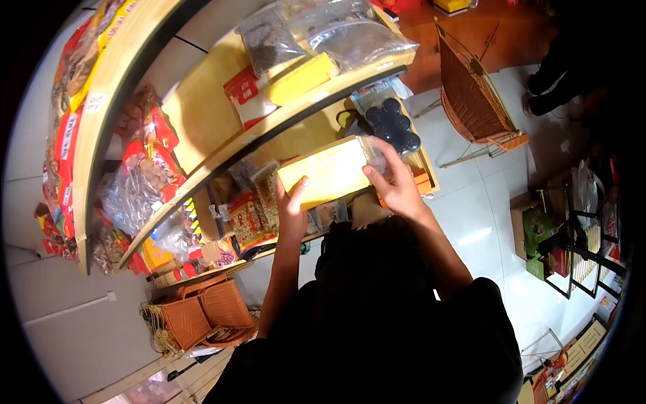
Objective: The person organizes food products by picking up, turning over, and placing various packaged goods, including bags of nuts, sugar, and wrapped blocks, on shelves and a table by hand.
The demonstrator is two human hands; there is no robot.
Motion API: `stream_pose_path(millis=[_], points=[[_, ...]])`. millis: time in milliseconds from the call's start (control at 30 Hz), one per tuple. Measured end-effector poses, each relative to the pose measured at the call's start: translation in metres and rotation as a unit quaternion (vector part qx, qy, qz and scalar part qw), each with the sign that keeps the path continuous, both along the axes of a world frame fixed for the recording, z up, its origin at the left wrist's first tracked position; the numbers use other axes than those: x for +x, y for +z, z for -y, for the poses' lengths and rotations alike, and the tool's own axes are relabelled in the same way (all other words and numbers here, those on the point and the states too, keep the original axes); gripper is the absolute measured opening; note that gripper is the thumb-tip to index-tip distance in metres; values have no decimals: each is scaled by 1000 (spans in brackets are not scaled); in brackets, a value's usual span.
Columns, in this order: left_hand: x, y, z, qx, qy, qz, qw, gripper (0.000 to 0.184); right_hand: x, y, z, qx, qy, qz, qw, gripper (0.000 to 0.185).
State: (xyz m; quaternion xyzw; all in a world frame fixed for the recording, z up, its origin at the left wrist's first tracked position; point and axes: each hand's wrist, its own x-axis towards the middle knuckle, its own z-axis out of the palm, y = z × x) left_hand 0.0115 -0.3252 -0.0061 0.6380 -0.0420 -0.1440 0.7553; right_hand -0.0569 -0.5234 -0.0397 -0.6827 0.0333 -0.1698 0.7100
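Observation:
Between my two hands is a yellow box [326,172], brightly lit, so any print on it is washed out. My left hand [293,202] grips its left end, with the thumb on the near face. On the other end, my right hand [396,176] is closed with the thumb in front and the fingers behind, where some clear plastic shows. The box is held in front of the wooden shelf [289,138]. Just beyond my right hand stand several dark round-topped containers [392,124] packed together.
Bagged dried goods [145,165] crowd the left shelves. On the upper shelf lie a second yellow box [301,79], a red and white packet [249,97] and clear bags [350,40]. Wicker chairs [471,101] [205,313] stand on the floor. A person's dark legs [555,77] show top right.

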Motion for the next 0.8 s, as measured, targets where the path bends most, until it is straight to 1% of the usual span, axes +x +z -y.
stream_pose_path(millis=[33, 100, 167, 233, 267, 300, 367, 400, 433, 500, 533, 567, 600, 633, 667, 700, 767, 800], points=[[2, 7, 1, -2, 0, 7, 1000, 46, 6, 5, 1, -17, 23, 7, 1000, 48], [6, 19, 2, 91, 2, 88, 992, 46, 13, 19, 2, -24, 23, 8, 999, 48], [9, 24, 3, 72, -4, 113, 991, 49, 20, 28, -4, -30, 27, 6, 999, 49], [9, 26, 2, 156, 1, 248, 956, 51, 28, 30, -12, -90, -28, 64, 993, 51], [8, 32, 4, 167, 7, 275, 947, 52, 32, 33, -15, -54, -42, 80, 994, 44], [8, 34, 2, 167, 9, 278, 946, 52, 35, 33, -14, -53, -41, 84, 994, 44], [7, 37, -4, 173, 10, 266, 948, 56, 42, 32, -6, 87, -22, 73, 993, 33], [7, 41, -7, 156, 9, 252, 955, 59, 46, 31, -1, 157, 5, 73, 985, 27], [7, 47, -10, 157, 8, 254, 954, 59, 52, 30, 4, 228, 30, 71, 971, 23], [10, 60, -16, 78, -13, 245, 966, 62, 65, 30, 15, 185, 38, 122, 974, 24], [14, 70, -16, 80, -38, 295, 951, 62, 67, 38, 15, 214, 69, 136, 965, 28], [12, 76, -12, 82, -41, 296, 951, 62, 70, 46, 12, 242, 102, 150, 953, 35], [7, 83, -5, 7, -16, 207, 978, 60, 75, 47, 8, 255, 127, 178, 942, 47], [3, 93, 3, -67, 10, 115, 991, 59, 78, 45, 8, 255, 147, 183, 938, 45], [4, 96, 9, -73, 8, 89, 993, 51, 78, 44, 5, 234, 99, 187, 949, 44], [10, 94, 8, -71, 6, 89, 994, 51, 79, 44, 2, 211, 51, 191, 957, 43], [22, 88, 7, -130, 3, -59, 990, 44, 78, 50, -5, 197, -82, 215, 953, 38], [24, 84, 9, -144, 33, -100, 984, 38, 78, 46, 1, 74, -141, 209, 965, 34]])
